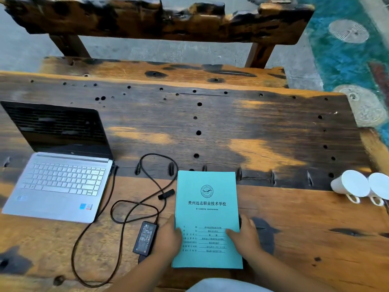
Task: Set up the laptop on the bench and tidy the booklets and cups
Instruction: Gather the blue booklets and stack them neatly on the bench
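A stack of teal booklets (207, 199) lies at the front middle of the wooden bench (231, 127), printed cover up. My left hand (169, 239) grips its left edge and my right hand (244, 234) grips its right edge, thumbs on the cover. A silver laptop (61, 186) stands open at the left, its screen dark. Its black power brick (145, 238) lies beside my left hand, with the cable (147, 186) looping to the laptop's right side. Two white cups (350, 184) (379, 186) lie on their sides at the right edge, handles toward me.
A second wooden bench with a rough backrest (160, 20) stands behind this one. Grey pavement and a teal patterned floor (347, 60) lie beyond on the right. The bench top has many small holes and slots.
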Demonstrator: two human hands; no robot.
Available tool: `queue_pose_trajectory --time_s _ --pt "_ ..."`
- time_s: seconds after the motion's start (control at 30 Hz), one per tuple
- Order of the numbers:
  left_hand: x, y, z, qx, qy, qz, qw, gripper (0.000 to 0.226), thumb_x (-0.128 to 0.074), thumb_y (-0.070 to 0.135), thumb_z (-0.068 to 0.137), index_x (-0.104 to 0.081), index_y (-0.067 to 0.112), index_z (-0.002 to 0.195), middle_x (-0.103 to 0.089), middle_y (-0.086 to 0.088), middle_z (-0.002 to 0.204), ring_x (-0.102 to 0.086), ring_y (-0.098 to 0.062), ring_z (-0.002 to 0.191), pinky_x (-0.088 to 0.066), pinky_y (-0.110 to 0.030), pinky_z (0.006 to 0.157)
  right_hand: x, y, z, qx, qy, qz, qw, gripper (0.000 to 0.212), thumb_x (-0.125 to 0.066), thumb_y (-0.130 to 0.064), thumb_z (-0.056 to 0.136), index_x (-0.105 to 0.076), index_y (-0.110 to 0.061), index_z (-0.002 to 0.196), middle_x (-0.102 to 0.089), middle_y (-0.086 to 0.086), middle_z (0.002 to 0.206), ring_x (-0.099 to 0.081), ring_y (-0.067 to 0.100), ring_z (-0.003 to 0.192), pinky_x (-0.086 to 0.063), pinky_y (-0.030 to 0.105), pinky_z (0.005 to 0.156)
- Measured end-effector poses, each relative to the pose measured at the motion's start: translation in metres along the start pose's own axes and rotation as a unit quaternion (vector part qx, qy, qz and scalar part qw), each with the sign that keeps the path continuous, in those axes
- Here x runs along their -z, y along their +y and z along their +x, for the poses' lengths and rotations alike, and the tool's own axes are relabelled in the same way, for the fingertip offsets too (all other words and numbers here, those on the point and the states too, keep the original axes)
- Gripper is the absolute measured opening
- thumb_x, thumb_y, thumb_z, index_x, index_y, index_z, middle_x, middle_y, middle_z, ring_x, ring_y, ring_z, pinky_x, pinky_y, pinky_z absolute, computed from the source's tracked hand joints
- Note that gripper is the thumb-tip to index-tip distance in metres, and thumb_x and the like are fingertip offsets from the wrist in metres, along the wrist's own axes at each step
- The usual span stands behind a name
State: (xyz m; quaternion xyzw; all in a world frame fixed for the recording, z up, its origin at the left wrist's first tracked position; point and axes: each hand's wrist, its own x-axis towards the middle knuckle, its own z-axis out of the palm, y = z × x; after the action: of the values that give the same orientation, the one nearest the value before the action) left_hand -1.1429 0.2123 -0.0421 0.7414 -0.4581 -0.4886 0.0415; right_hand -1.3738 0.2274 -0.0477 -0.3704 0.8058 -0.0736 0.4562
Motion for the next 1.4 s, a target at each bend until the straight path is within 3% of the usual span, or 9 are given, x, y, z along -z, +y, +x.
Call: queue_pose_trajectory --time_s 0.17,0.33,0.6,0.7,0.8,0.87,0.97,1.1,1.4 --pt "-0.012 0.01 -0.013 0.04 -0.003 -0.082 0.996 0.042 -0.043 0.007 0.093 -0.048 0.025 0.131 -0.067 0.001 0.108 -0.065 -0.015 0.086 -0.046 -0.022 0.056 -0.02 -0.011 -0.007 -0.071 0.048 0.07 0.994 0.051 -0.072 -0.02 0.084 -0.053 -0.014 0.13 -0.048 0.009 0.132 -0.055 0.028 0.113 -0.048 0.038 0.095" --pt "-0.011 0.006 -0.011 0.088 -0.01 -0.117 0.989 0.034 -0.043 0.013 0.091 -0.056 0.032 0.116 -0.07 0.004 0.098 -0.069 -0.02 0.083 -0.06 -0.04 0.074 -0.02 -0.018 -0.004 -0.1 0.056 0.088 0.99 0.047 -0.073 -0.024 0.082 -0.056 -0.011 0.125 -0.049 0.012 0.127 -0.056 0.031 0.111 -0.049 0.042 0.096" --pt "0.004 -0.009 -0.003 0.082 0.0 -0.107 0.991 0.026 -0.047 0.016 0.095 -0.058 0.028 0.115 -0.068 0.006 0.091 -0.068 -0.016 0.077 -0.052 -0.028 0.058 -0.015 -0.014 0.003 -0.058 -0.016 0.071 0.996 0.032 -0.067 -0.022 0.087 -0.062 -0.016 0.118 -0.058 0.007 0.122 -0.062 0.025 0.103 -0.054 0.042 0.092" --pt "0.007 -0.005 -0.005 0.048 -0.03 -0.042 0.997 0.025 -0.049 0.017 0.095 -0.05 0.023 0.119 -0.066 0.003 0.105 -0.062 -0.008 0.079 -0.047 -0.022 0.054 -0.007 -0.009 0.006 -0.026 -0.054 0.038 0.997 0.03 -0.064 -0.022 0.087 -0.06 -0.019 0.116 -0.06 0.008 0.125 -0.063 0.023 0.104 -0.055 0.044 0.091" --pt "0.011 0.009 -0.013 -0.017 -0.016 -0.022 0.999 0.047 -0.053 0.011 0.091 -0.033 0.029 0.13 -0.055 0.001 0.128 -0.059 -0.005 0.087 -0.046 -0.014 0.057 -0.002 -0.004 0.004 0.027 -0.022 -0.037 0.999 0.067 -0.067 -0.032 0.085 -0.036 -0.03 0.144 -0.046 0.0 0.145 -0.054 0.023 0.123 -0.052 0.045 0.097" --pt "0.015 0.018 -0.018 -0.092 0.012 0.002 0.996 0.073 -0.058 0.016 0.089 -0.018 0.037 0.146 -0.038 0.006 0.144 -0.054 -0.016 0.117 -0.054 -0.026 0.084 0.001 -0.006 -0.002 0.086 0.018 -0.114 0.99 0.089 -0.064 -0.048 0.082 -0.01 -0.041 0.152 -0.024 -0.009 0.161 -0.034 0.025 0.143 -0.038 0.052 0.11" --pt "0.025 0.033 -0.027 -0.149 0.047 0.138 0.978 0.088 -0.057 0.044 0.091 0.004 0.036 0.154 0.004 0.006 0.164 -0.002 -0.024 0.152 -0.028 -0.046 0.116 0.008 -0.015 -0.013 0.146 0.052 -0.192 0.969 0.096 -0.054 -0.069 0.077 0.003 -0.045 0.151 0.003 -0.011 0.166 -0.007 0.026 0.153 -0.009 0.054 0.12" --pt "0.052 0.058 -0.046 -0.246 0.107 0.246 0.932 0.083 -0.042 0.065 0.086 0.003 0.043 0.153 0.02 0.009 0.162 0.015 -0.021 0.15 -0.024 -0.048 0.118 0.033 -0.039 -0.035 0.209 0.106 -0.236 0.943 0.101 -0.044 -0.08 0.074 0.007 -0.041 0.152 0.02 -0.011 0.162 0.006 0.023 0.153 0.004 0.051 0.118" --pt "0.096 0.087 -0.117 -0.306 0.235 0.309 0.869 0.093 -0.028 0.085 0.073 0.012 0.049 0.148 0.033 0.005 0.156 0.022 -0.025 0.148 -0.011 -0.058 0.116 0.098 -0.082 -0.112 0.302 0.188 -0.302 0.884 0.104 -0.037 -0.086 0.075 0.01 -0.038 0.153 0.028 -0.005 0.161 0.015 0.025 0.152 -0.002 0.057 0.12"
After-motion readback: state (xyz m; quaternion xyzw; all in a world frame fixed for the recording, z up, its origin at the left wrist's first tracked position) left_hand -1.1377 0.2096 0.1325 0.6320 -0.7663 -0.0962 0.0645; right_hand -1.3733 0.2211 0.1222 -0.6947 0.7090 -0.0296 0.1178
